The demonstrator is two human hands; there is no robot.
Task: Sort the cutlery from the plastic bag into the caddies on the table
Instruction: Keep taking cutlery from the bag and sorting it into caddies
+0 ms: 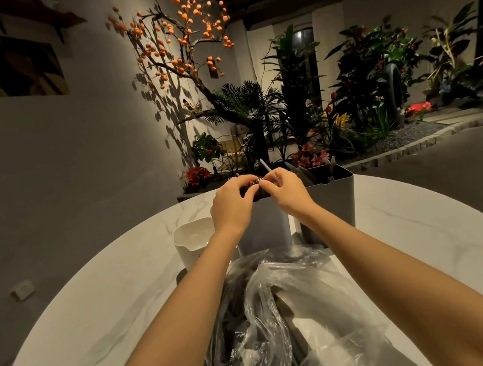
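Both my hands are raised over the middle grey caddy (269, 226). My left hand (231, 205) and my right hand (283, 191) pinch a small bundle of dark cutlery (255, 184) between their fingertips, and a thin pale handle (264, 164) sticks up from it. The right grey caddy (333, 199) holds several dark utensils. A white caddy (193, 239) stands at the left. The clear plastic bag (290, 319), with dark cutlery inside, lies crumpled between my forearms at the near edge.
The round white marble table (109, 303) carries everything. Beyond it stand a planter bed with flowers and plants (304, 126) and a tree with orange fruit (175, 33). A wall is at the left.
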